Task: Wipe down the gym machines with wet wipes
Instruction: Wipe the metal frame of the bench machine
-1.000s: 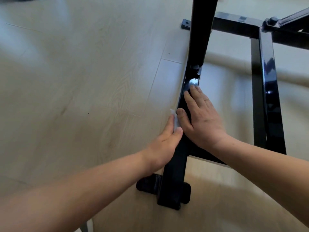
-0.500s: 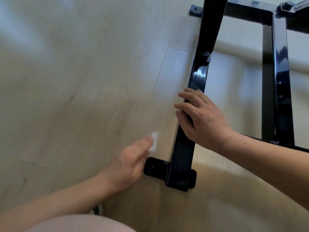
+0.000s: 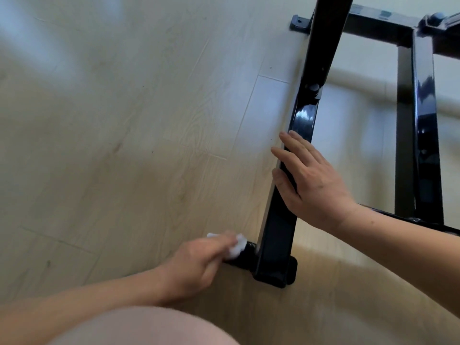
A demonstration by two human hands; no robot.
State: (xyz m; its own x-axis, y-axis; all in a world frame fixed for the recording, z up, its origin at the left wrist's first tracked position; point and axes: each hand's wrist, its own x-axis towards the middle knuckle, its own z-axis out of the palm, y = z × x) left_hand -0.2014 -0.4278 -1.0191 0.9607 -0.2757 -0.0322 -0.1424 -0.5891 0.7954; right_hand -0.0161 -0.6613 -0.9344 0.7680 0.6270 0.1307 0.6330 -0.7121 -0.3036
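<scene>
Left hand grips crumpled wet wipe, pressed on black floor foot of the gym machine's base bar. Right hand lies flat on that bar, fingers straight, just beyond the wipe.

Pale wood-grain plank floor, glossy; soft glare patches, few dark specks.
</scene>
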